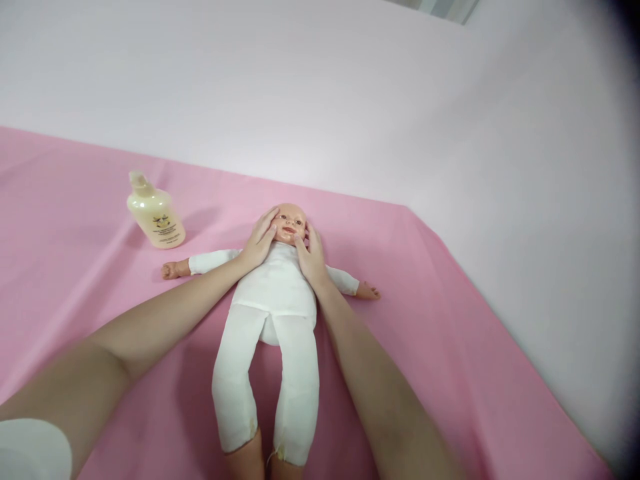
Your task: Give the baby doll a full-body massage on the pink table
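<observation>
A baby doll (pixel 277 280) with a white cloth body lies on its back on the pink cloth, its arms spread to the sides. My left hand (pixel 261 241) rests along one side of the doll's head (pixel 293 215), fingers stretched out against the cheek. On the other side my right hand (pixel 311 257) touches the head with its fingers extended and the thumb near the chin. Neither hand is closed around the head. Up and left of the doll stands a pale yellow pump bottle (pixel 159 217) with a dark printed label.
The pink cloth (pixel 400 373) covers the surface under the doll, with creases on the left and right. Its far edge and angled right edge meet a white surface (pixel 525 167). A striped patch (pixel 443 8) shows at the top.
</observation>
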`<control>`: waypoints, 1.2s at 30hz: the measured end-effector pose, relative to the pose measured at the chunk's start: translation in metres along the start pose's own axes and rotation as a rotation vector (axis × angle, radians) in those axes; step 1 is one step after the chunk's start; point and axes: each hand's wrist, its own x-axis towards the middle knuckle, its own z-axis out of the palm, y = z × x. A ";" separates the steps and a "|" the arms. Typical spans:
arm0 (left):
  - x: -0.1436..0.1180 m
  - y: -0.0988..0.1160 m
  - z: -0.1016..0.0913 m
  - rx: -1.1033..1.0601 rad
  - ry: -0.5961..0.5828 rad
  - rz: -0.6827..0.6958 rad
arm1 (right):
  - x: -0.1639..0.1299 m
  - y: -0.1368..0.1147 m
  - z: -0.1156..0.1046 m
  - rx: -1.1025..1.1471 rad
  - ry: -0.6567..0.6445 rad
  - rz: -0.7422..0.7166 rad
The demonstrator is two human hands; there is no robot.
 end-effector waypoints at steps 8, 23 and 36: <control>-0.001 0.003 0.002 -0.049 0.044 -0.021 | 0.000 0.008 0.001 -0.002 0.030 -0.052; 0.000 0.007 0.000 0.026 -0.012 -0.011 | 0.001 0.005 -0.001 -0.011 0.016 -0.015; 0.000 0.004 0.002 0.052 -0.007 0.018 | 0.001 0.002 -0.001 -0.012 0.012 -0.021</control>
